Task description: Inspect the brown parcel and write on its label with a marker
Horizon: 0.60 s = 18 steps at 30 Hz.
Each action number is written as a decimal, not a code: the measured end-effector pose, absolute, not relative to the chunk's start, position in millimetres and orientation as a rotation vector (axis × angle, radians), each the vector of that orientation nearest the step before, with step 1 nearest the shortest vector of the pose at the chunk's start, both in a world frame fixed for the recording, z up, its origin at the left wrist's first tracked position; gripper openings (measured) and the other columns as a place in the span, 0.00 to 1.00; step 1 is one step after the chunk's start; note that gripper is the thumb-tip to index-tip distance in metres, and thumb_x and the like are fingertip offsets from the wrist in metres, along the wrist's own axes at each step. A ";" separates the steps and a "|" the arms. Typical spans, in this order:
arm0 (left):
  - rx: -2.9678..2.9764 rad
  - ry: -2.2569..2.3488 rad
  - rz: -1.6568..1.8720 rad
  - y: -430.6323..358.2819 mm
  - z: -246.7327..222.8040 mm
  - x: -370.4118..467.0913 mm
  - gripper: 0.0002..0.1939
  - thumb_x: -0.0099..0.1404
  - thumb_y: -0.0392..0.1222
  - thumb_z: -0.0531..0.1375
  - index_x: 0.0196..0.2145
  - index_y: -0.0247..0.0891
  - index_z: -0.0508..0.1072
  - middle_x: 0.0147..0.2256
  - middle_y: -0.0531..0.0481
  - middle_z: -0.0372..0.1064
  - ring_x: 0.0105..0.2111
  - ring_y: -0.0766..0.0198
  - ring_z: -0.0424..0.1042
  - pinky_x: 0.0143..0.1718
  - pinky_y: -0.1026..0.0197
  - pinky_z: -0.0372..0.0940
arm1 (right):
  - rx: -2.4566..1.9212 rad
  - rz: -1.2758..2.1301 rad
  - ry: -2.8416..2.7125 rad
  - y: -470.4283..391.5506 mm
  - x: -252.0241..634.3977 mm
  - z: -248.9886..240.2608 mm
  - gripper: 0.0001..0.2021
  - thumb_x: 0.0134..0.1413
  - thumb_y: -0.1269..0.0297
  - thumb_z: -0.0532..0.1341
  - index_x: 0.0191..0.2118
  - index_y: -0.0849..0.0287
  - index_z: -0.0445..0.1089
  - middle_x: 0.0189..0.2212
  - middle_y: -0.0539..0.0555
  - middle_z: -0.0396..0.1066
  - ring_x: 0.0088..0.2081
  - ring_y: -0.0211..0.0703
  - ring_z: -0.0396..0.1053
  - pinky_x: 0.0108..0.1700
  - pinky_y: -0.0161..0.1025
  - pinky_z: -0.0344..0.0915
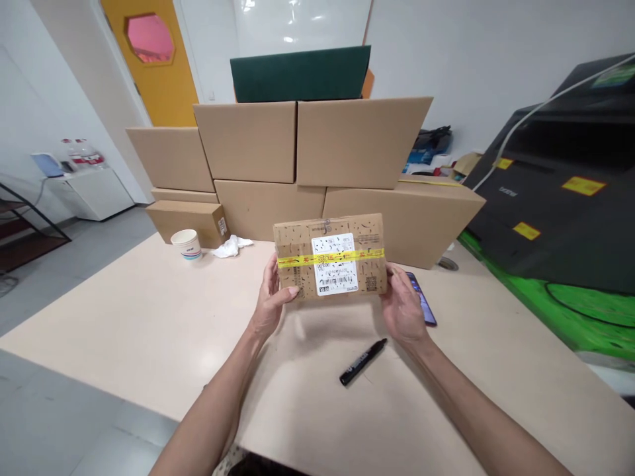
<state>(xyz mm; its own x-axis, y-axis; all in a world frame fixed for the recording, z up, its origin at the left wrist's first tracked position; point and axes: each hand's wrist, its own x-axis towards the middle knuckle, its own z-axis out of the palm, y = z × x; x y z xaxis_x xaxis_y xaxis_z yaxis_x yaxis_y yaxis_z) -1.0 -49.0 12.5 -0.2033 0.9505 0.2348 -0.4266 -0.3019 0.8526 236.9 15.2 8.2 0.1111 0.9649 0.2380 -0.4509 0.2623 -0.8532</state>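
Note:
A small cardboard parcel [297, 284] is held up off the table between my two hands, its broad face toward me. It bears a white label, a strip of yellow tape and many small black marks. My left hand [271, 301] grips its left end, thumb over the lower front corner. At the right end, my right hand [403, 305] holds the edge, with some fingers hidden behind the parcel. Below it, a black marker [363, 362] lies on the pale table [163, 324]. A phone [424, 304] lies partly behind my right hand.
Large cardboard boxes [362, 142] are stacked across the table's back, topped by a dark green box [300, 76]. A paper cup [186, 244] and crumpled tissue [232, 246] stand back left. A roll of tape [448, 264] is back right, near a large black object [550, 192].

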 end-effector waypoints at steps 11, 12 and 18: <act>0.967 0.826 1.604 -47.6 10.2 -4.3 0.39 0.54 0.48 0.73 0.62 0.44 0.68 0.66 0.43 0.64 0.69 0.40 0.58 0.67 0.41 0.57 | -0.695 1.224 -0.936 18.7 243.6 8.3 0.19 0.49 0.45 0.72 0.44 0.46 0.78 0.46 0.47 0.80 0.59 0.48 0.72 0.64 0.47 0.65; 0.963 0.828 1.611 -47.3 10.4 -4.0 0.38 0.55 0.51 0.73 0.61 0.44 0.68 0.65 0.42 0.65 0.68 0.41 0.59 0.67 0.42 0.58 | -0.696 1.232 -0.937 18.8 243.3 8.3 0.19 0.49 0.45 0.72 0.44 0.46 0.78 0.47 0.48 0.81 0.60 0.48 0.71 0.64 0.47 0.65; 0.907 0.896 1.645 -46.5 9.5 -4.9 0.34 0.56 0.60 0.72 0.55 0.43 0.70 0.62 0.44 0.69 0.66 0.45 0.64 0.66 0.45 0.59 | -0.704 1.283 -0.983 16.6 239.6 9.3 0.21 0.47 0.42 0.72 0.44 0.47 0.78 0.49 0.50 0.81 0.63 0.52 0.69 0.63 0.49 0.68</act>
<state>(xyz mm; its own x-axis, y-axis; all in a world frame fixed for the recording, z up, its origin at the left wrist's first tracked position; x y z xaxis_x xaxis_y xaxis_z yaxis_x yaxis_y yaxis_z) -4.9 -46.5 9.5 -0.2062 0.9688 0.1373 -0.4099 -0.2129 0.8869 239.6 16.6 9.3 -0.0007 0.9795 0.2013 -0.4491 0.1796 -0.8752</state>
